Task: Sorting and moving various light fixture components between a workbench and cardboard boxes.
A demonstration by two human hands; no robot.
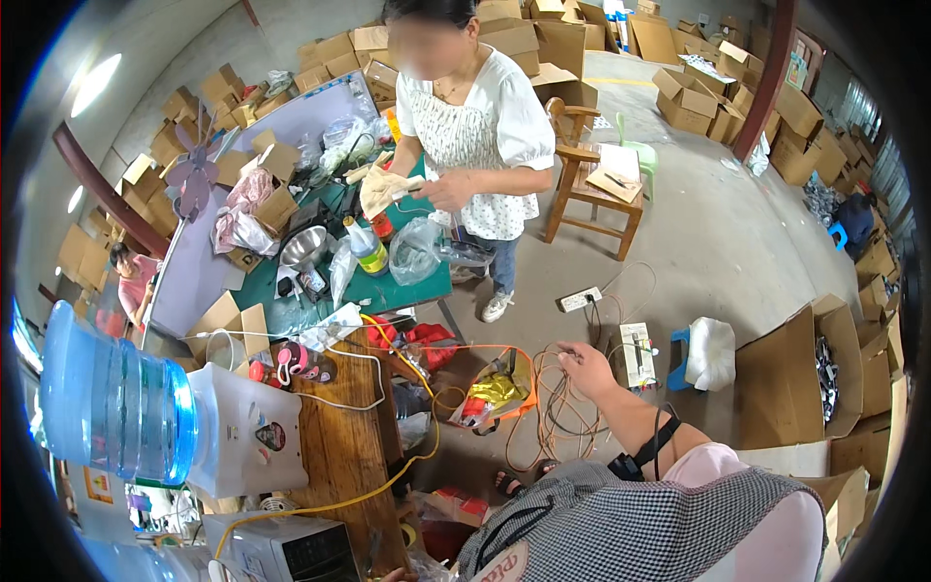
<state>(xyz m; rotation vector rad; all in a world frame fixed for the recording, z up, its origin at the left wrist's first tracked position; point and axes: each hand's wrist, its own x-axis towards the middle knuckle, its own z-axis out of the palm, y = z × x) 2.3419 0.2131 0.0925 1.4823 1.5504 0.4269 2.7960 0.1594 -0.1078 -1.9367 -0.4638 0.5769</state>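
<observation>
My right hand [585, 369] reaches out to the middle, a black strap round its forearm. Its fingers are closed on a thin orange-brown cable [558, 388], whose loose loops hang down toward the floor below. A stretch of orange cord runs left from these fingers toward the table. Just left of the loops stands an open orange-edged bag [497, 393] with shiny gold and red packaging inside. Only a sliver of my left hand [398, 576] shows at the lower edge, beside the wooden table [335, 441]; its fingers are hidden.
Across from me a person in a white blouse holds a beige cloth over a cluttered green table [422, 287]. A water dispenser [247, 432] with a blue bottle stands left. Power strips [637, 355] and cords lie on the floor; cardboard boxes [790, 378] stand right.
</observation>
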